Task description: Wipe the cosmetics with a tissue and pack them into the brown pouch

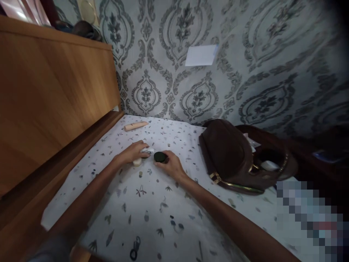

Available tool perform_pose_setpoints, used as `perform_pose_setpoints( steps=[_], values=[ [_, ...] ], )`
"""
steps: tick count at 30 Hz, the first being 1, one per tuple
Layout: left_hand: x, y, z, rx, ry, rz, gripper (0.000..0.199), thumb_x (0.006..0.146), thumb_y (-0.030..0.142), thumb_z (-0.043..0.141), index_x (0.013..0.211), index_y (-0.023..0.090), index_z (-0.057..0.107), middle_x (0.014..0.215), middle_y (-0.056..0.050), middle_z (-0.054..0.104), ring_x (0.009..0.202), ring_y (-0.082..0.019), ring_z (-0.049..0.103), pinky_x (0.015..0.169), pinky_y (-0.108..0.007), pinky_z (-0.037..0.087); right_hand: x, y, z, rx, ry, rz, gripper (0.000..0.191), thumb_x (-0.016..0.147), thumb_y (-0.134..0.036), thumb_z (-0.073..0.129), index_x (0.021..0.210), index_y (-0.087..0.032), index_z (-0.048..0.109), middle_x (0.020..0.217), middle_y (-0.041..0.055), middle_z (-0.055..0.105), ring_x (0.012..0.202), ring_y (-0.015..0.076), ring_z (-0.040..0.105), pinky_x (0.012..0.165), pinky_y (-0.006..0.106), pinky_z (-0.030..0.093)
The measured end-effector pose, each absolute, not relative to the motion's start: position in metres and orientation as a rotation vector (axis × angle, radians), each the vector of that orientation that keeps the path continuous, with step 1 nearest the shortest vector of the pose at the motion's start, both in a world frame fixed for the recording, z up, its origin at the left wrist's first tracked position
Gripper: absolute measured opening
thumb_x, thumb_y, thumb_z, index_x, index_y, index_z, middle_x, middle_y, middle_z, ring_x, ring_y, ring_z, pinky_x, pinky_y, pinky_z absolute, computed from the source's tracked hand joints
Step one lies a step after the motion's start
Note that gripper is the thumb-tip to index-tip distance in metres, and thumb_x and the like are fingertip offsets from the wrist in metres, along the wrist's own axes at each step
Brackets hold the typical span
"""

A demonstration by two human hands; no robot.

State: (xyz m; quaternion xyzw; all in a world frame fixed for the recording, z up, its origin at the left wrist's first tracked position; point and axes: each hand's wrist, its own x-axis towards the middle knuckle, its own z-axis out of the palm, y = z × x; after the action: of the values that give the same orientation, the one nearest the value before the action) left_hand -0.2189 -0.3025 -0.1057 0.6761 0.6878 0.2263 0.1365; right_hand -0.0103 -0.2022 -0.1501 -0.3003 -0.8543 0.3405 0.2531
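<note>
My right hand (pixel 173 166) is closed round a small, dark green round container (pixel 159 157), its flat top facing up. Whether that is a jar or only a lid, I cannot tell. Just to its left, my left hand (pixel 132 152) has thumb and fingers closed about a small white item (pixel 147 150) whose kind is unclear. A small cream-coloured piece (pixel 137 162) with a rounded end shows below the left palm, partly covered by the hand. Farther back lies a peach-coloured squeeze tube (pixel 135 126) on its side.
A white patterned cloth (pixel 152 203) covers the surface. To the right stands a dark brown handbag (pixel 231 156), with items showing in its opening. A wooden cabinet (pixel 57 80) rises at the left. Behind is a patterned wall (pixel 169 83) with a white paper (pixel 201 55) on it.
</note>
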Motion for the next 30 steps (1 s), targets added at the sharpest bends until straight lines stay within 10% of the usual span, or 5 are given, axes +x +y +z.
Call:
perform_pose_setpoints(
  steps=[12, 21, 30],
  values=[
    [-0.094, -0.31, -0.128, 2.34, 2.126, 0.652, 0.052, 0.102, 0.045, 0.032, 0.14, 0.012, 0.044, 0.131, -0.017, 0.058, 0.122, -0.031, 0.053, 0.103, -0.046, 0.039, 0.013, -0.22, -0.178, -0.585, -2.216, 1.016, 0.02, 0.079, -0.023, 0.065, 0.099, -0.019, 0.067, 0.102, 0.0066, 0.068, 0.094, 0.0226, 0.062, 0.088, 0.037, 0.051],
    [-0.126, -0.308, -0.132, 1.882, 2.089, 1.021, 0.035, 0.1, 0.04, 0.033, 0.081, 0.019, 0.055, 0.076, -0.002, 0.058, 0.072, -0.018, 0.055, 0.072, -0.031, 0.043, 0.018, -0.224, -0.167, -0.606, -2.344, 0.852, 0.03, 0.073, -0.032, 0.079, 0.097, -0.019, 0.068, 0.099, 0.0078, 0.067, 0.097, 0.0264, 0.058, 0.089, 0.041, 0.047],
    [-0.123, -0.306, -0.129, 1.672, 2.091, 1.301, 0.024, 0.092, 0.038, 0.046, 0.098, 0.019, 0.06, 0.091, -0.005, 0.068, 0.086, -0.021, 0.061, 0.082, -0.032, 0.046, 0.018, -0.229, -0.163, -0.591, -2.226, 1.039, 0.051, 0.072, -0.026, 0.075, 0.121, -0.019, 0.062, 0.116, 0.0094, 0.068, 0.107, 0.0281, 0.06, 0.096, 0.045, 0.045]
  ],
)
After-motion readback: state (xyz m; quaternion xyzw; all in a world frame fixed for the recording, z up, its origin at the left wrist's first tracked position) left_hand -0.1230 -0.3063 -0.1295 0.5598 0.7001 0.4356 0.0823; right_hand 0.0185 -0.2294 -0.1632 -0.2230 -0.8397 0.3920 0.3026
